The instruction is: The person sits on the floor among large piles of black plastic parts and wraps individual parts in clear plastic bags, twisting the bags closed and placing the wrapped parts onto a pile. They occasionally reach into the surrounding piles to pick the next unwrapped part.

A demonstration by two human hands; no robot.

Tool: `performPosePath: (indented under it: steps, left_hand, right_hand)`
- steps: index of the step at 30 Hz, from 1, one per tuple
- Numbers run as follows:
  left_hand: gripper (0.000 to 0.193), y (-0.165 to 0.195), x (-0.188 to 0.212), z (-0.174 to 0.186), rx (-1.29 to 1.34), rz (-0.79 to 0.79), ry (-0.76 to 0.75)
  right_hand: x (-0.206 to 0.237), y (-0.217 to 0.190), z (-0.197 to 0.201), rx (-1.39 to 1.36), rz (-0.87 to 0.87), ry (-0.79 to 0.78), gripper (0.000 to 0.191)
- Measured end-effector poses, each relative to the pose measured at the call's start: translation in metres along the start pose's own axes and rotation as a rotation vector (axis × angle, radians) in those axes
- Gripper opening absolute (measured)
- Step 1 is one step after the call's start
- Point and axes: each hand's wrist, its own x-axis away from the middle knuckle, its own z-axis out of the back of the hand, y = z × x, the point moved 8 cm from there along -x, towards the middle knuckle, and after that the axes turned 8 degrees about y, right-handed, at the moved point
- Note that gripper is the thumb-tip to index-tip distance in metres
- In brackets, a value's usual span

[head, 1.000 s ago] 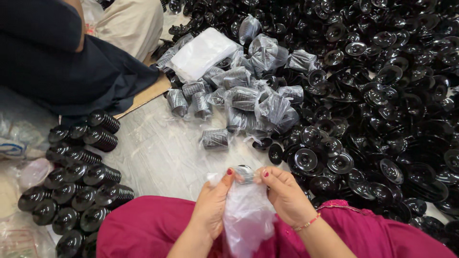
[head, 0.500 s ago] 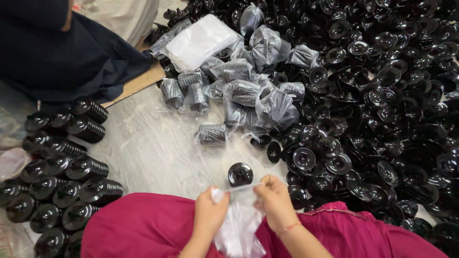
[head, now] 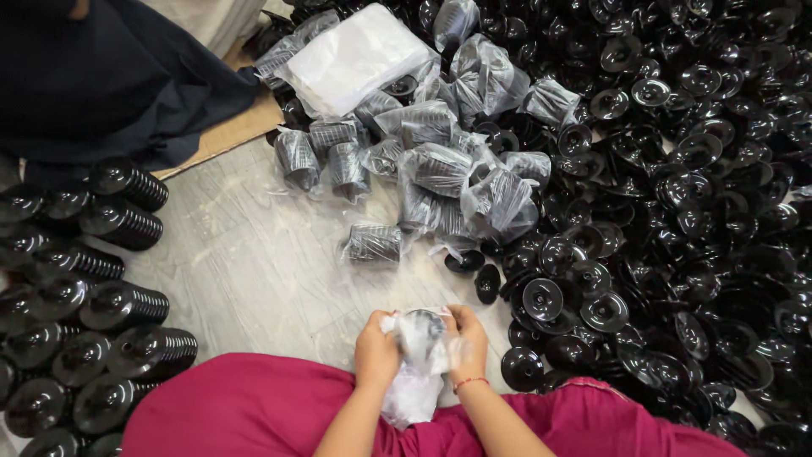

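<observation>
Fingers (head: pixel 382 332) of the left hand (head: pixel 376 351) are curled closed around the left side of a thin clear plastic bag (head: pixel 416 372); fingers of the right hand (head: pixel 468 343) are closed on its right side. The bag mouth is gathered between both hands, with a black round part (head: pixel 423 323) visible at the top of it, directly between the two sets of fingers and touching them. The lower end of the bag hangs loose below the hands, over the magenta garment (head: pixel 254 406) on the lap.

The hands are positioned at the near edge of the floor (head: pixel 254 262), a pale grey wood-pattern surface.

Surrounding items:
- Right side of the floor: a large heap of loose black round parts (head: pixel 677 211), extending from the far edge to the near right corner. The closest pieces lie just beside the right hand.
- Far centre: a pile of bagged stacks (head: pixel 440 169), each a ribbed black stack in clear plastic. One bagged stack (head: pixel 374 244) lies apart, between the pile and the hands.
- Far edge: a flat bundle of white bags (head: pixel 355 59) resting on the pile.
- Left edge: rows of unbagged black stacks (head: pixel 93 305).
- Far left corner: a dark cloth (head: pixel 110 85) over a cardboard sheet (head: pixel 228 135).

Bare floor separates the hands from the bagged pile; no object lies across it except the single bagged stack.
</observation>
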Motion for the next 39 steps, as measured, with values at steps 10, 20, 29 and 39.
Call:
performPosePath:
  steps: [10,20,29,39]
  left_hand:
    - [0.023,0.147,0.105,0.134,0.71,-0.626,-1.164]
    - [0.049,0.197,0.152,0.192,-0.259,-1.12,-0.003]
    - [0.024,0.14,0.127,0.157,-0.282,-0.878,-0.1]
    - [0.021,0.106,0.134,0.131,0.327,-0.387,-0.607]
  right_hand:
    - [0.119,-0.199,0.112,-0.624,0.216,-1.354,0.02]
    - [0.157,-0.277,0.149,0.642,1.352,-0.263,0.012]
    - [0.112,-0.197,0.124,0.463,0.579,-0.737,0.024]
    - [0.119,-0.15,0.121,0.456,0.315,-0.772,0.021]
